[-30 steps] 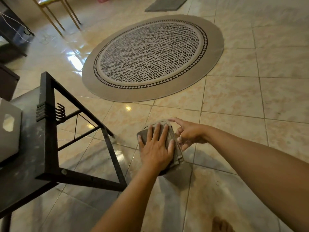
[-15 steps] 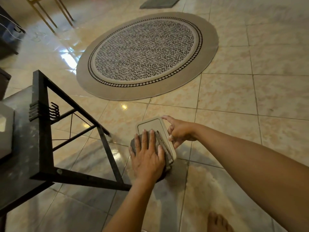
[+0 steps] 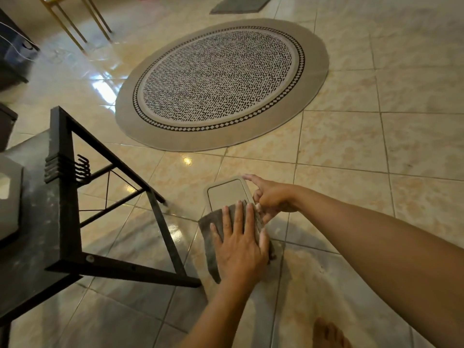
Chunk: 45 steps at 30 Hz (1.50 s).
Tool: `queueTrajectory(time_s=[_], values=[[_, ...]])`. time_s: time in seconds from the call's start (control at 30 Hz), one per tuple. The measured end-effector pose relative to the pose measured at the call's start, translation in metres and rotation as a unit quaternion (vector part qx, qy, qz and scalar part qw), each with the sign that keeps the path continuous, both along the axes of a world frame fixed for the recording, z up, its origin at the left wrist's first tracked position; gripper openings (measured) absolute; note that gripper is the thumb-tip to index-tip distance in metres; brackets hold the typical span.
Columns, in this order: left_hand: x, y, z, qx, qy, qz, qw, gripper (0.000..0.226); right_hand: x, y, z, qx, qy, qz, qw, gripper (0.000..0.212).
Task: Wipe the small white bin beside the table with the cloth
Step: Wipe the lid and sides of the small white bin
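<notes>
The small white bin [image 3: 226,193] stands on the tiled floor just right of the black table frame; I see its flat lid from above. A grey cloth [image 3: 210,237] drapes over the near part of the lid and down the bin's front. My left hand [image 3: 239,244] lies flat on the cloth, fingers spread, pressing it against the bin. My right hand [image 3: 270,197] grips the bin's right edge, index finger stretched along the far corner. The lower body of the bin is hidden under the cloth and hands.
The black metal table frame [image 3: 160,222] with a dark top [image 3: 30,247] stands at the left, a pale box [image 3: 8,197] on it. A round patterned rug [image 3: 221,81] lies beyond. Chair legs [image 3: 75,23] are at the far left. A bare foot [image 3: 329,334] shows below.
My left hand has slid the cloth toward me across the lid, uncovering the far half of it. My right hand has stayed on the bin's right edge.
</notes>
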<state>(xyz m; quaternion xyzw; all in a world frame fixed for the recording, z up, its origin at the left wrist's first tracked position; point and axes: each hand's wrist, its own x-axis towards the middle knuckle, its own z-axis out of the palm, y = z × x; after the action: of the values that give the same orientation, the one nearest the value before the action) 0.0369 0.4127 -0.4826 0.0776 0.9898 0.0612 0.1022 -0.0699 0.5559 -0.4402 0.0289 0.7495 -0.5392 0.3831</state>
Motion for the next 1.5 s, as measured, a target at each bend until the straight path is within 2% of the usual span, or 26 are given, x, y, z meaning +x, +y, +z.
queueTrajectory(time_s=[0.13,0.3,0.43,0.57,0.77,0.93,1.1,1.27,1.43,1.5], values=[[-0.038,-0.019,0.0,0.01,-0.001,0.016,1.0,0.063,0.0,-0.004,-0.001,-0.001,-0.002,-0.001,1.0,0.1],[-0.052,-0.044,0.014,0.092,0.011,-0.013,0.996,0.063,0.001,-0.002,0.001,-0.006,-0.013,-0.003,1.0,0.101],[-0.026,-0.05,0.003,0.05,0.022,-0.006,0.998,0.066,-0.002,-0.006,0.002,-0.014,-0.011,0.003,1.0,0.101],[-0.037,-0.028,0.002,0.006,0.035,-0.059,0.998,0.061,-0.003,-0.007,0.001,-0.009,-0.015,0.013,1.0,0.108],[-0.064,-0.03,0.011,0.012,0.023,-0.028,0.999,0.062,-0.002,-0.01,0.002,-0.006,-0.006,0.014,1.0,0.107],[-0.055,-0.027,0.012,0.022,0.013,-0.109,0.994,0.061,-0.004,-0.007,-0.001,-0.019,-0.012,0.01,1.0,0.107],[-0.087,-0.034,0.007,0.01,0.029,-0.034,0.999,0.063,-0.004,-0.011,-0.002,-0.025,-0.014,0.003,1.0,0.105],[-0.06,-0.028,0.006,0.016,0.035,-0.092,0.995,0.06,-0.006,-0.007,-0.005,-0.018,-0.02,-0.004,1.0,0.102],[-0.089,-0.041,0.001,0.02,0.036,0.022,0.999,0.06,-0.006,-0.019,-0.006,-0.019,-0.025,-0.001,1.0,0.109],[-0.074,-0.03,0.003,0.025,0.03,-0.011,0.999,0.06,-0.006,-0.018,-0.003,-0.015,-0.018,0.004,1.0,0.104]])
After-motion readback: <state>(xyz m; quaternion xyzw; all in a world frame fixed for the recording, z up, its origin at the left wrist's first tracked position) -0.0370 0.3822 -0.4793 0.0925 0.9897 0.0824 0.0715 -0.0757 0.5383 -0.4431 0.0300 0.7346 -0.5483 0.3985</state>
